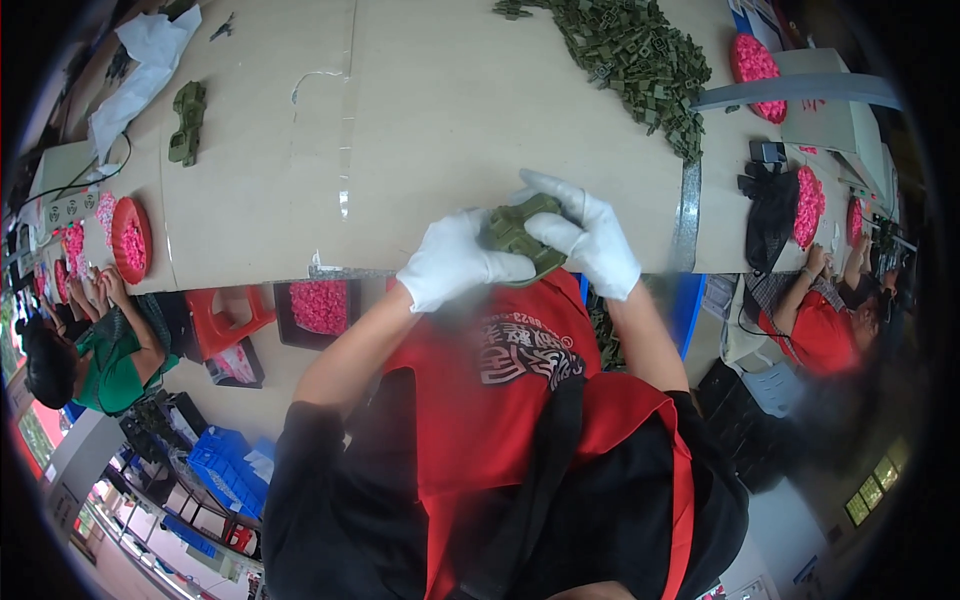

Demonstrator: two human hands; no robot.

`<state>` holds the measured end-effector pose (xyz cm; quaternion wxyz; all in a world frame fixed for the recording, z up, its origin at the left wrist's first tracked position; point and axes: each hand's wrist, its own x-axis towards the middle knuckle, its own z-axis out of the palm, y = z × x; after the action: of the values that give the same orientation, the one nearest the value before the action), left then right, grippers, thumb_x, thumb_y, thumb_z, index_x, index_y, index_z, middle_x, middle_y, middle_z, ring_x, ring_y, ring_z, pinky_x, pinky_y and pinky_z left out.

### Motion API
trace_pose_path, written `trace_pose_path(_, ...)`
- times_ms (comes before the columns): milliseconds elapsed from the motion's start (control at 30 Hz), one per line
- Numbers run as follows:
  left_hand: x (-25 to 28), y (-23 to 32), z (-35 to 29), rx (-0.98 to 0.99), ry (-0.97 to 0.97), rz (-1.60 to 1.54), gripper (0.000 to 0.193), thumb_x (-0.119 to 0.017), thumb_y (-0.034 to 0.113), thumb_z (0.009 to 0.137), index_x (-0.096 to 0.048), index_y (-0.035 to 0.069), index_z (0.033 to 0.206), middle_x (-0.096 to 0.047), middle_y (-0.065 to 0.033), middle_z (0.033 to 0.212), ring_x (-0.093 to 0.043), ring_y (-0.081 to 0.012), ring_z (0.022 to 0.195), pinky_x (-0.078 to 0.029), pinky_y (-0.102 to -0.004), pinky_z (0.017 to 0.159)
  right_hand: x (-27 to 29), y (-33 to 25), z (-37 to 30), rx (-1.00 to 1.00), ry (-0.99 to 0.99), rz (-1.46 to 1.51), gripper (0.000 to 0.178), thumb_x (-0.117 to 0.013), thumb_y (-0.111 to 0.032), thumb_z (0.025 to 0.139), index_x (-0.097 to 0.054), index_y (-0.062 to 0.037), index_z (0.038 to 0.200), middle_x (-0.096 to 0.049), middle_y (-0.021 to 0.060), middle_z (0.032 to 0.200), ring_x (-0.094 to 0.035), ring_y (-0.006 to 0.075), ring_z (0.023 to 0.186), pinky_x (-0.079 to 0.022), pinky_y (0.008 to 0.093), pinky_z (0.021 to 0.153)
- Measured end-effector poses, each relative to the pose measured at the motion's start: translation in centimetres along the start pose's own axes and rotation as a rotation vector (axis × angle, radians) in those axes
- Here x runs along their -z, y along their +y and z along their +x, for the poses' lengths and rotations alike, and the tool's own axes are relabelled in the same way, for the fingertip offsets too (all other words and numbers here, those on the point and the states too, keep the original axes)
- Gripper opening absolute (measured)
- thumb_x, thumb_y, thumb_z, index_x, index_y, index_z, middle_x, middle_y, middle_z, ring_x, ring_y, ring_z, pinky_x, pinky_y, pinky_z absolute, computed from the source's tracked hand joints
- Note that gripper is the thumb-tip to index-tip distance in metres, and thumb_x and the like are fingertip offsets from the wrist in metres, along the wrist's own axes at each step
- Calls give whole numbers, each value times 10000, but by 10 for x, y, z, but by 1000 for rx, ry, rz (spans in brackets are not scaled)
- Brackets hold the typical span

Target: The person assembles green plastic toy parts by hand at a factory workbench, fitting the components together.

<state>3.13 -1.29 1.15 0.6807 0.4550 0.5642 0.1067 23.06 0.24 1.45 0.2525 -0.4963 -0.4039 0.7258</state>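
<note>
Just above the table's near edge, a dark green plastic toy vehicle is held between my two hands. My left hand, in a white glove, grips its left side with the thumb along the near end. My white-gloved right hand closes on it from the right, the thumb lying over its top and the fingers behind. Both gloves cover part of the vehicle. A similar green toy vehicle lies on the far left of the table. At the far right, small green plastic parts are heaped in a pile.
The beige table bears tape strips. A grey curved bar reaches over its right side. Red trays of pink pieces stand at both ends. Co-workers sit left and right. A dark bin of pink pieces is below the near edge.
</note>
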Motion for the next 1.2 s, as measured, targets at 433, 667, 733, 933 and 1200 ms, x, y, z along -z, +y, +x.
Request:
trace_pose_path(433,-9,6,8,-190,24,-65,968,-828,291,595,-407,0,1417,-603,-223,1231,-607,-303,1121,-476,-338,951,17,-3,-4,178,-87,-265,895,-748,97,656,-374,-33,1458,-629,82,1191,-595,150,1055,-469,289,941)
trace_pose_path(667,-7,5,9,-161,-17,-13,934,-824,259,619,-414,-16,1412,-628,-208,1195,-622,-272,1085,-486,-328,930,7,-6,-8,51,-1,-65,839,-745,92,690,-398,-28,1444,-637,83,1175,-601,148,1046,-475,286,933)
trace_pose_path(733,-8,6,7,-159,-19,-75,934,-825,249,625,-406,-19,1416,-627,-204,1199,-624,-263,1081,-487,-323,927,15,-8,-9,-17,-63,73,789,-711,106,723,-406,-25,1439,-635,89,1187,-599,148,1052,-476,283,929)
trace_pose_path(933,-7,2,10,-176,-34,-56,940,-835,260,638,-396,-5,1427,-618,-216,1216,-625,-269,1088,-488,-329,926,5,-13,-14,-26,48,48,620,-615,52,832,-431,-14,1420,-638,92,1189,-601,149,1048,-477,285,922)
trace_pose_path(1200,-24,16,1,-227,146,491,790,-776,426,666,-504,54,1308,-650,-202,1135,-635,-331,1064,-487,-382,947,16,20,-11,63,153,-84,498,-581,-18,857,-518,-12,1351,-651,76,1161,-603,145,1027,-483,288,903)
